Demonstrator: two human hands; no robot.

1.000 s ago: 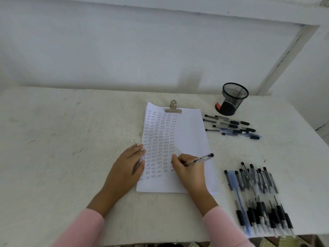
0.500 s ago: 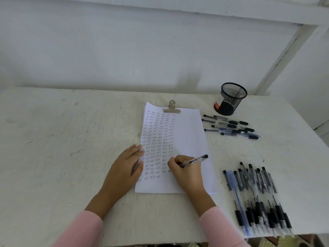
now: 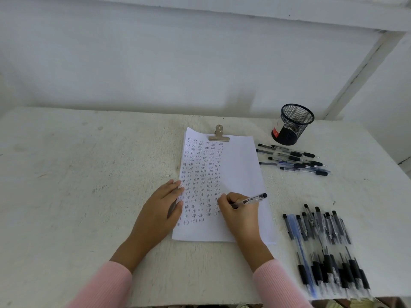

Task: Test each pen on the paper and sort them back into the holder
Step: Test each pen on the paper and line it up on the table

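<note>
A white sheet of paper (image 3: 240,165) lies mid-table, its left half filled with rows of small handwritten marks. My right hand (image 3: 241,215) grips a clear pen with a black cap end (image 3: 253,199), its tip down on the paper near the lowest rows. My left hand (image 3: 161,205) lies flat with straight fingers on the sheet's left edge. A black mesh pen holder (image 3: 293,124) stands at the back right. Below it lies a small group of pens (image 3: 293,160). A large heap of pens (image 3: 324,247) lies at the front right.
A metal bulldog clip (image 3: 219,134) pins the paper's top edge. The white table (image 3: 77,185) meets a white wall behind, and its front edge runs just under my pink sleeves. A white post rises at the back right.
My right hand with the pen has shifted slightly left and down along the writing rows. My left hand stays flat on the paper.
</note>
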